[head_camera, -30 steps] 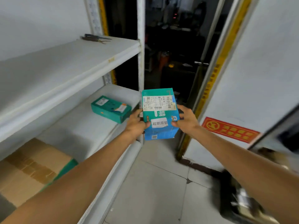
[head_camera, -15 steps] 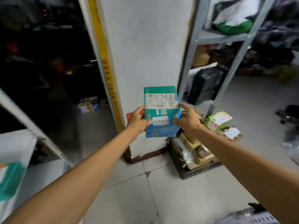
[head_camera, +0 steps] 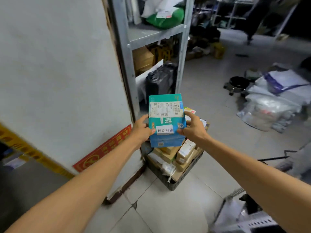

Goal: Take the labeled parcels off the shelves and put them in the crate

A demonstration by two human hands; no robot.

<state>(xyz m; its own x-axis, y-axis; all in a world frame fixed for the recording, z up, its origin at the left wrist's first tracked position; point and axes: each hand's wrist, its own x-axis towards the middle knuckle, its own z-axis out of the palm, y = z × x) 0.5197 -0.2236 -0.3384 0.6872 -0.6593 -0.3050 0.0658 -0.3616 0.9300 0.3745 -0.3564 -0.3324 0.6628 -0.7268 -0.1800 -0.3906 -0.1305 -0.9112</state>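
Tiled floor [head_camera: 168,209] carried a crate [head_camera: 181,180] heaped with boxes [head_camera: 185,153] beside the wall [head_camera: 58,73]. Left hand [head_camera: 141,130] and right hand [head_camera: 193,128] each gripped a side of the teal parcel [head_camera: 165,120], held above the crate; carrying seemed nearly done, and the next move likely called for lowering it gently onto the heap

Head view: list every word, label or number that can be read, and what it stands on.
"精": large white character on the teal parcel, held by the left hand and right hand.
"超期滞留", as far as it can be made out: white sticker on that parcel.
Shipping label on the parcel: barcodes, print too small to read.
Red wall sign: characters blurred, unreadable.
Labels on boxes in the crate: too small to read.
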